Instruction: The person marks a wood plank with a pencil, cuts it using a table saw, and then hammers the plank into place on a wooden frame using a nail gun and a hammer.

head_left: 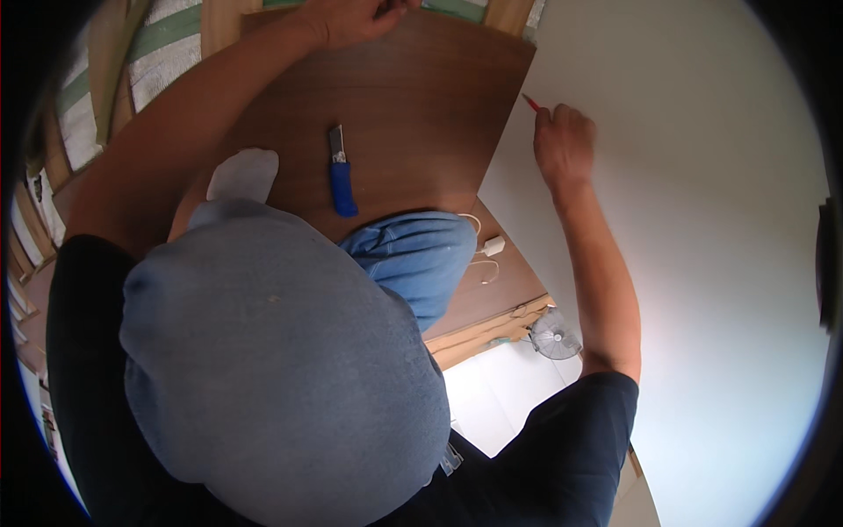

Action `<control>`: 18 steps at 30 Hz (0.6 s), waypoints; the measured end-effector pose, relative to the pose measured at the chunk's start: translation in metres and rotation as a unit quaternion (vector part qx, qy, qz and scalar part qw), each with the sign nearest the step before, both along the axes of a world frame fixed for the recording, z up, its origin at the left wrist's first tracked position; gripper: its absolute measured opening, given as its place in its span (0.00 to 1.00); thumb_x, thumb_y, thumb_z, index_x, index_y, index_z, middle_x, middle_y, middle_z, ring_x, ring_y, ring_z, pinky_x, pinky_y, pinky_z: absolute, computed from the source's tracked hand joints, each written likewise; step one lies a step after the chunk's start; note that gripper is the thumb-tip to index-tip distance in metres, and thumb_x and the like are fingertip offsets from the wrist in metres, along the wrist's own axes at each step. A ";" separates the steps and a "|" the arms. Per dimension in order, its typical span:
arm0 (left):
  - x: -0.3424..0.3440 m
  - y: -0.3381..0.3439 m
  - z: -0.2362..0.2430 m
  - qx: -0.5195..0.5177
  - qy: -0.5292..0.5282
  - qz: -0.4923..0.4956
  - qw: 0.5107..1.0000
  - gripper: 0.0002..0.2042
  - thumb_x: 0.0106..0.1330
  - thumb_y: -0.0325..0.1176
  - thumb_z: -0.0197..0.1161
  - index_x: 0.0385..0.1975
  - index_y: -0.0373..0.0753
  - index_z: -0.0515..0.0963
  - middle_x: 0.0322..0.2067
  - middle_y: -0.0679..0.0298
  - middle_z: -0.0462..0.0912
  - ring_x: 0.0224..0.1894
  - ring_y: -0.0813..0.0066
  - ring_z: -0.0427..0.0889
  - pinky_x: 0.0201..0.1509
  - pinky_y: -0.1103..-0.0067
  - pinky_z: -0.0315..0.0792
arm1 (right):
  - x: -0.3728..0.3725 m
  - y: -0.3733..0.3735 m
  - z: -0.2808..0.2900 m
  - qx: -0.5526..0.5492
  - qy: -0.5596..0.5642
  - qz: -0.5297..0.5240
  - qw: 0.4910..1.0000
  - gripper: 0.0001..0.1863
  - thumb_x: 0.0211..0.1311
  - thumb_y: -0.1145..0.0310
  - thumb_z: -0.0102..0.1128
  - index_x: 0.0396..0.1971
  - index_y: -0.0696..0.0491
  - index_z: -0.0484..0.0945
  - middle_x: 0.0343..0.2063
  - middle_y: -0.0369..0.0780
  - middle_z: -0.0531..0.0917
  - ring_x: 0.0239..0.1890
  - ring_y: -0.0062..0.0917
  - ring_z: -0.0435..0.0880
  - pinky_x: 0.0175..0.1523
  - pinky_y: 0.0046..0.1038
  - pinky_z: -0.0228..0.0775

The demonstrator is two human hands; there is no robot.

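Note:
My right hand is closed around a red pencil, its tip at the pale wall panel close to the edge of the brown wooden board. At the top edge of the view my left hand has its fingers curled above the board's far end. The frame cuts that hand off, so what it grips cannot be made out. Between my arms a utility knife with a blue handle lies on the board, its blade out and pointing away from me.
My denim-covered legs fill the lower middle, with a pale sock beside them. A white plug with a cable lies right of my knee. Lower down is a fan. Wooden slats stand at upper left.

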State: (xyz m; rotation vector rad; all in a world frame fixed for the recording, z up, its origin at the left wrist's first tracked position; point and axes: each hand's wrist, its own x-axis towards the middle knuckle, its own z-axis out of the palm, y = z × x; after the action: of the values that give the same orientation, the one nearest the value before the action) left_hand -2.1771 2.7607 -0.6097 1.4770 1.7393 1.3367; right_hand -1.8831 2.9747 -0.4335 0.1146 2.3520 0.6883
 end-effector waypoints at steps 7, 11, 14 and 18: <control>0.003 0.002 -0.015 -0.002 0.074 0.017 0.997 0.09 0.65 0.31 0.64 0.44 0.40 0.80 0.38 0.57 0.83 0.42 0.57 0.83 0.48 0.65 0.77 | 0.034 -0.089 0.030 -0.110 0.157 -0.235 0.953 0.09 0.72 0.69 0.53 0.44 0.50 0.82 0.34 0.40 0.80 0.40 0.37 0.80 0.45 0.40 0.65; 0.001 -0.003 -0.015 -0.065 0.157 0.044 0.985 0.10 0.68 0.36 0.64 0.45 0.41 0.81 0.42 0.59 0.83 0.45 0.58 0.84 0.50 0.66 0.78 | 0.052 -0.175 -0.032 -0.277 0.341 -0.481 0.759 0.10 0.74 0.66 0.56 0.43 0.57 0.80 0.37 0.52 0.85 0.41 0.51 0.84 0.45 0.50 0.74; -0.003 -0.017 0.000 -0.126 0.243 0.076 0.959 0.14 0.69 0.44 0.64 0.46 0.42 0.81 0.45 0.58 0.82 0.48 0.55 0.83 0.53 0.64 0.78 | 0.042 -0.222 -0.067 -0.308 0.395 -0.646 0.576 0.10 0.73 0.66 0.59 0.40 0.58 0.79 0.30 0.51 0.87 0.34 0.48 0.88 0.39 0.42 0.79; 0.007 -0.023 0.023 -0.218 0.276 0.055 0.935 0.22 0.69 0.52 0.64 0.53 0.41 0.79 0.49 0.56 0.81 0.53 0.53 0.81 0.57 0.61 0.77 | 0.055 -0.243 -0.117 -0.293 0.426 -0.691 0.505 0.13 0.71 0.62 0.62 0.39 0.57 0.79 0.30 0.49 0.88 0.35 0.46 0.88 0.41 0.42 0.79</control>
State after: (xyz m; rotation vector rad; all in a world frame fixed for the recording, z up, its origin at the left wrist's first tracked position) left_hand -2.1700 2.7373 -0.5867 1.5929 2.3043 0.5276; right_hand -1.8283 2.7315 -0.5507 2.0983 2.0551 -1.2174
